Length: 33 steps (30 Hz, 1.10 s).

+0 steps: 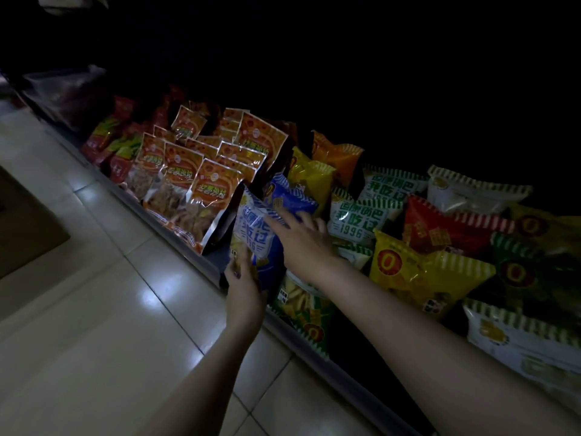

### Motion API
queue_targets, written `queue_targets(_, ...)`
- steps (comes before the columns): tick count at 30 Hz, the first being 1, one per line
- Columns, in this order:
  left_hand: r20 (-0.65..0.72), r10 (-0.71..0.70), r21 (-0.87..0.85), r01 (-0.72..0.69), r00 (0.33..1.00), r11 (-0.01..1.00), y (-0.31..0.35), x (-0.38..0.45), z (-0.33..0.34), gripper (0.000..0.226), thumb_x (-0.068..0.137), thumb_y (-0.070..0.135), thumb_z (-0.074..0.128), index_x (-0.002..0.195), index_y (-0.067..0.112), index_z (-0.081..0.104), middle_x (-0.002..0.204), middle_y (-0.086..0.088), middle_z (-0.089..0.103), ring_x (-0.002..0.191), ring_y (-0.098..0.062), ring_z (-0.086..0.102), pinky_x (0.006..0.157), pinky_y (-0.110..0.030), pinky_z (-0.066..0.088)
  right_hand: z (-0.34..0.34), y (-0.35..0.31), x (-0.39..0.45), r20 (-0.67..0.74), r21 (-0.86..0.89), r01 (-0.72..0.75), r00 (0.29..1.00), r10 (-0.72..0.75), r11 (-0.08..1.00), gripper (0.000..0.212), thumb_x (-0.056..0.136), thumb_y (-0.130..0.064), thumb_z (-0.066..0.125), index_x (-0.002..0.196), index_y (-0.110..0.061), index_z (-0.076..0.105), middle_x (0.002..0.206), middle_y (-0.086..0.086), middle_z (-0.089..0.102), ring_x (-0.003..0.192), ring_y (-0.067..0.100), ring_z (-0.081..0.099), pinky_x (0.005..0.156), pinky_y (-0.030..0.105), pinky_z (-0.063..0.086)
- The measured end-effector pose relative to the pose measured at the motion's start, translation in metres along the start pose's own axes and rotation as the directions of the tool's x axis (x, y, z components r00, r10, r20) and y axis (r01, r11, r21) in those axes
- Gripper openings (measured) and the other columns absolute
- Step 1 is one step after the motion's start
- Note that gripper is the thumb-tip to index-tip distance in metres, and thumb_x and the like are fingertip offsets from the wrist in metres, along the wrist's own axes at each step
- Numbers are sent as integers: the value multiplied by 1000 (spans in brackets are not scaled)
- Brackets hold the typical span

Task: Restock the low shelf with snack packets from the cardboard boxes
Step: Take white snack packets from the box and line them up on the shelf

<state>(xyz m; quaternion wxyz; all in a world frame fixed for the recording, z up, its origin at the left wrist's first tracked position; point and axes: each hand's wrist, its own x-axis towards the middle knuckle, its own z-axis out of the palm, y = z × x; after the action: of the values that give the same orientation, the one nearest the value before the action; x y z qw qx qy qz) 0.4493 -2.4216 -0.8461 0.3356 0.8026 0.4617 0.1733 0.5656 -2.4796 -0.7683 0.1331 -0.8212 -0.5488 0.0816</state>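
Note:
A blue-and-white snack packet (251, 229) stands upright at the front of the low shelf (201, 265), between the orange packets and the mixed crisp bags. My left hand (243, 286) grips its lower left corner from below. My right hand (298, 237) lies against its upper right side with the fingers spread and fairly straight, touching it and a second blue packet (287, 196) just behind. A corner of a cardboard box (28, 221) shows at the left edge on the floor.
Orange clear-window packets (191, 184) fill the shelf to the left. Yellow (405, 272), red (440, 228), green-and-white (361, 215) and white (515, 341) bags crowd the right. A pale tiled floor (103, 325) runs along the shelf's metal front rail. The shelf's back is dark.

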Motion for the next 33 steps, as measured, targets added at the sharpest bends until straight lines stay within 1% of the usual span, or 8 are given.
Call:
queue_targets(5, -2, -67, -44, 66, 998, 997, 2, -2, -5, 96, 80, 8, 68, 150, 27, 5, 152, -14, 13, 137, -32, 29, 110, -40, 33, -11, 1, -1, 69, 143, -32, 997, 23, 989, 82, 85, 6, 43, 148, -35, 12, 157, -3, 4, 140, 29, 10, 113, 46, 12)
queue_targets(11, -188, 25, 54, -15, 982, 998, 48, -19, -19, 69, 85, 13, 56, 146, 20, 24, 142, -17, 28, 130, -35, 28, 107, -48, 31, -39, 31, -29, -116, 300, -145, 975, 187, 943, 68, 92, -3, 45, 149, -28, 16, 151, 1, 23, 136, 29, 23, 109, 41, 29)
queue_targets(15, -198, 196, -3, -201, 960, 980, 116, -33, -17, 56, 88, 15, 55, 140, 17, 34, 139, -16, 31, 130, -36, 30, 106, -50, 31, -88, 63, -70, -254, 360, -132, 939, 233, 924, 54, 94, -7, 48, 144, -11, 30, 144, 10, 34, 133, 27, 33, 100, 26, 26)
queue_targets(21, -88, 486, -179, -494, 869, 851, 241, -87, 19, 51, 88, 10, 58, 135, 6, 38, 132, -19, 38, 121, -37, 40, 101, -44, 36, -170, 154, -198, -336, 354, -346, 820, 463, 869, 56, 92, -13, 55, 143, -13, 32, 141, 11, 39, 129, 28, 39, 98, 32, 38)
queue_targets(24, 50, 686, -286, -648, 726, 706, 307, -152, 70, 51, 87, 7, 59, 133, 2, 38, 127, -20, 43, 112, -33, 49, 96, -37, 41, -204, 204, -314, -331, 192, -534, 755, 566, 824, 58, 92, -17, 56, 143, -11, 31, 141, 14, 39, 129, 32, 40, 103, 38, 38)
queue_targets(27, 203, 851, -467, -716, 485, 519, 367, -257, 131, 47, 89, 10, 59, 130, -1, 39, 117, -19, 52, 102, -30, 55, 78, -27, 41, -237, 227, -472, -319, 60, -745, 617, 720, 665, 55, 92, -18, 54, 142, -8, 32, 142, 16, 39, 129, 33, 40, 102, 38, 37)
queue_targets(29, 239, 929, -575, -729, 284, 371, 395, -341, 165, 44, 90, 18, 59, 127, 0, 42, 113, -18, 54, 97, -30, 57, 73, -30, 42, -252, 219, -586, -332, 39, -852, 482, 811, 523, 53, 92, -16, 55, 140, -6, 36, 141, 16, 42, 127, 30, 43, 98, 32, 37)
queue_targets(33, 288, 955, -753, -632, -70, 181, 417, -507, 192, 47, 93, 20, 53, 135, 9, 38, 115, -5, 52, 100, -19, 54, 75, -26, 41, -242, 162, -785, -382, 158, -972, 103, 918, 174, 50, 88, -18, 61, 135, -7, 45, 135, 15, 49, 123, 30, 47, 95, 32, 36)
